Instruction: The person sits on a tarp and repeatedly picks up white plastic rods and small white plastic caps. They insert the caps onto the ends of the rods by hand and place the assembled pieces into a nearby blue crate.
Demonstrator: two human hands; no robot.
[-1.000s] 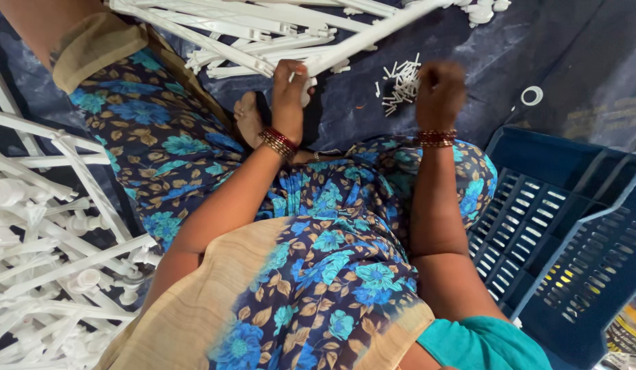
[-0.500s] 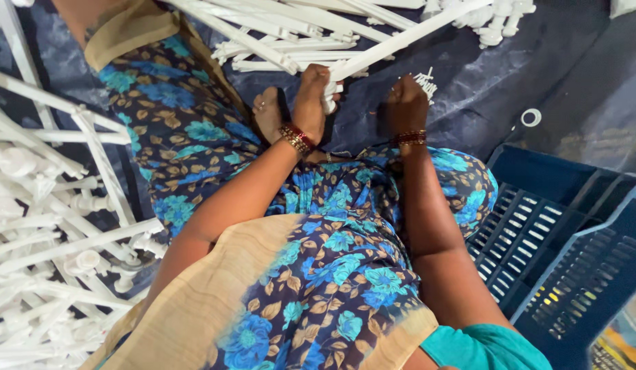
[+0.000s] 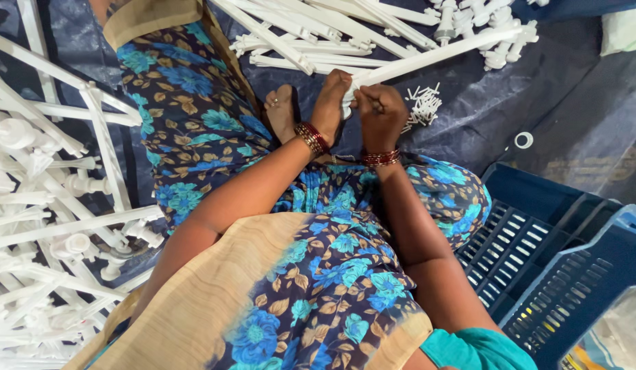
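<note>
At grip point, left hand (image 3: pixel 330 103) and right hand (image 3: pixel 381 113) meet, both closed on near end of long white plastic runner rod (image 3: pixel 434 58). Rod extends up-right from grip toward white moulded parts pile (image 3: pixel 372 27). Small detached white pieces (image 3: pixel 424 106) lie just right of grip. Blue crate (image 3: pixel 537 260) below right. Step judged: breaking part off rod end. Next move calls for firm twist, steady hold.

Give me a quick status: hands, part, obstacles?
Left hand and right hand both grip the long white plastic rod. Small white pieces beside them. Nothing blocking.
</note>
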